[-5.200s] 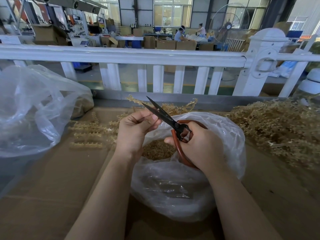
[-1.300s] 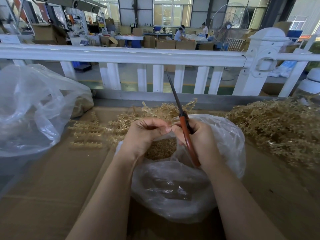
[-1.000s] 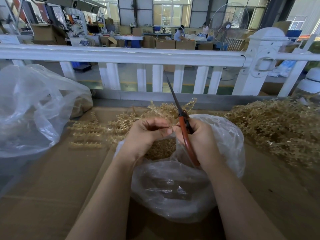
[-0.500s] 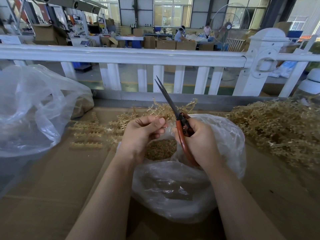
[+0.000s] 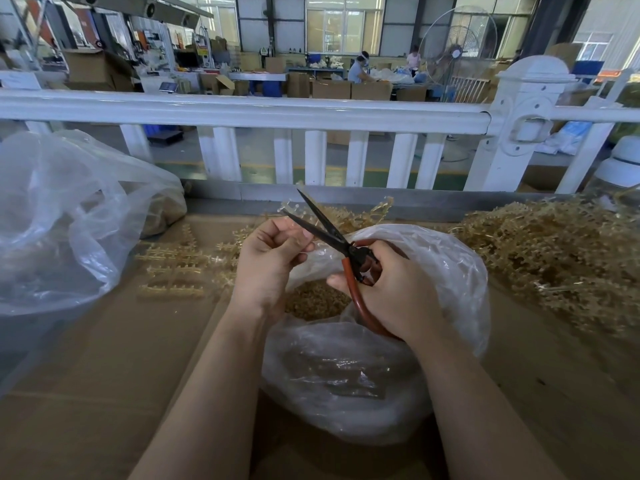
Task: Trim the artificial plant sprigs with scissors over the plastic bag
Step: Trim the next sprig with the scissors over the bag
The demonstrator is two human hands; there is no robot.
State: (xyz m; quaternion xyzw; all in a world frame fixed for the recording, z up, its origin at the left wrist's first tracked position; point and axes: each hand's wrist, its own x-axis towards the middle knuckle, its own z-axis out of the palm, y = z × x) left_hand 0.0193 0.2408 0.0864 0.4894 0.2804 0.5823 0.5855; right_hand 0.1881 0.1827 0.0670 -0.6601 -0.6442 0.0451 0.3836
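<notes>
Your cardboard-covered table (image 5: 104,358) carried everything, with a white railing (image 5: 242,110) along its far edge. A big loose clear bag (image 5: 62,216) sat crumpled at your far left, well apart from your hands. On your right lay a wide heap of tan sprigs (image 5: 554,258). Directly before you stood the plastic bag (image 5: 346,375), mouth open, with tan trimmed bits (image 5: 315,301) gathered inside. A few stripped stems (image 5: 173,271) lay on the cardboard just left of that bag. Your right hand (image 5: 394,296) curled around the red handles of the scissors (image 5: 346,251), whose dark blades stood parted and pointed up to the left above the bag's mouth. Your left hand (image 5: 270,261) had its fingers curled, pinching a pale sprig (image 5: 292,206) whose tip showed beside the blade tips; I could not tell whether it lay between them.
</notes>
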